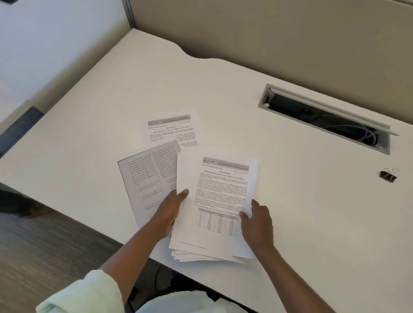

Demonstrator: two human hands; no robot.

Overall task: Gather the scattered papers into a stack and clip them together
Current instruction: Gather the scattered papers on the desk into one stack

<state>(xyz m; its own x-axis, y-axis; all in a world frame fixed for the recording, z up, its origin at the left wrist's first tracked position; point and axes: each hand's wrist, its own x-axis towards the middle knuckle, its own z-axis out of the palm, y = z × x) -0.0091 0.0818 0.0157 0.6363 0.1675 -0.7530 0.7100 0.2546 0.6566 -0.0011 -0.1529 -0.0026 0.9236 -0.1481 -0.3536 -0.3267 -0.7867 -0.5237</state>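
Observation:
A loose stack of printed papers [216, 199] lies near the desk's front edge, its lower sheets fanned out unevenly. My left hand [168, 214] grips the stack's left edge, thumb on top. My right hand [257, 223] holds the right edge, where one sheet curls upward. A grey-bordered sheet [145, 177] sticks out to the left, partly under the stack and my left hand. Another printed sheet [172, 128] lies flat farther back, its lower part covered. A black binder clip [388, 175] sits alone at the far right of the desk.
The white desk [305, 208] has an open cable slot [325, 119] at the back right with wires inside. Beige partition walls [277, 29] close off the back and left. The desk's front edge runs diagonally past my arms, with grey floor [30, 255] below.

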